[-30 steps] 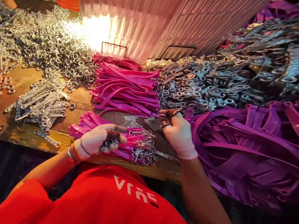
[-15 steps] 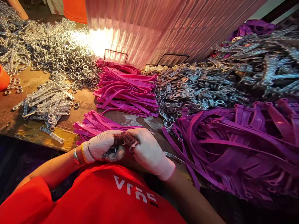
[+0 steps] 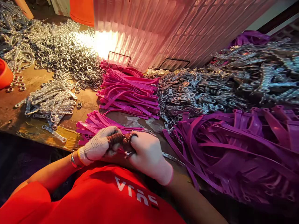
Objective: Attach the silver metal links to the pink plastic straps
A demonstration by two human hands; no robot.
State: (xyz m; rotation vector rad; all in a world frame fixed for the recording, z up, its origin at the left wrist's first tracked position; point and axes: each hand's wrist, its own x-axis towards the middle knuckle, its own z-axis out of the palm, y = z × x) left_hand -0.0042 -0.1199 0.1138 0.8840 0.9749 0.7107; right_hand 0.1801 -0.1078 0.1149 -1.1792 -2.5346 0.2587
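Both my hands wear white knit gloves with dark wrapped fingertips and meet at the near table edge. My left hand point(image 3: 99, 145) is closed around small metal rings, mostly hidden in the palm. My right hand point(image 3: 147, 154) pinches a small metal piece against the left fingertips. Under the hands lies a flat bundle of pink plastic straps point(image 3: 93, 124). A thin metal link strip point(image 3: 171, 158) pokes out to the right of my right hand.
A taller stack of pink straps point(image 3: 130, 93) lies behind. Purple straps point(image 3: 233, 149) pile up on the right. Heaps of metal rings point(image 3: 60, 53) and linked metal parts point(image 3: 210, 90) cover the back. Metal strips point(image 3: 50, 104) lie left. An orange tub point(image 3: 4, 74) sits far left.
My right hand came back from the purple straps and metal parts to join my left hand at the table edge. The view shifted slightly.
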